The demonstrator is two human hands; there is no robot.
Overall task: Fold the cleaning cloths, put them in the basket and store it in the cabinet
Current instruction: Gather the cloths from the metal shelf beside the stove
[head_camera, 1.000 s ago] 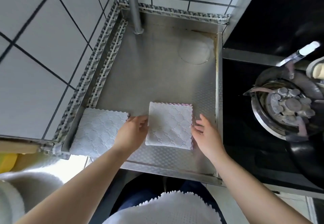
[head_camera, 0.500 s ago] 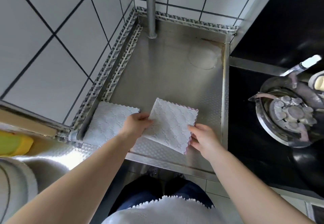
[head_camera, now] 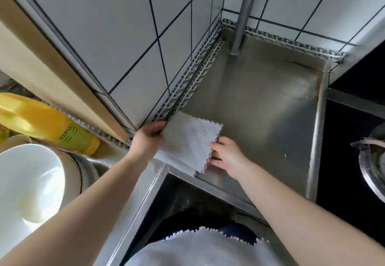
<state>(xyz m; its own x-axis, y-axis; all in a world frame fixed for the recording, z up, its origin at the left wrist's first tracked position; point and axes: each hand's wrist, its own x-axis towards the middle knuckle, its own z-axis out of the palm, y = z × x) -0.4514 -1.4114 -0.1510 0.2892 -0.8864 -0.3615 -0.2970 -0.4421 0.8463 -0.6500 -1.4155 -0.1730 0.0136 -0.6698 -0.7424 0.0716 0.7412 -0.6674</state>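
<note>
A folded white cleaning cloth (head_camera: 187,143) with a scalloped pink edge sits at the near left corner of the steel counter (head_camera: 260,103), against the tiled wall. My left hand (head_camera: 146,140) pinches its left edge. My right hand (head_camera: 227,157) holds its right edge, fingertips curled at the pink trim. A second folded cloth lies under it, and only a strip shows at the counter's front edge. Another white cloth (head_camera: 200,249) hangs unfolded below, close to my body. No basket is in view.
A yellow bottle (head_camera: 52,124) lies at the left beside a white bowl (head_camera: 27,182). A steel pipe (head_camera: 242,16) rises at the counter's back. A metal pan (head_camera: 373,161) sits on the black stove at the right edge.
Both hands have carried the folded cloth left across the counter and onto the other folded cloth by the wall. My view has swung left, bringing the bottle and bowl in.
</note>
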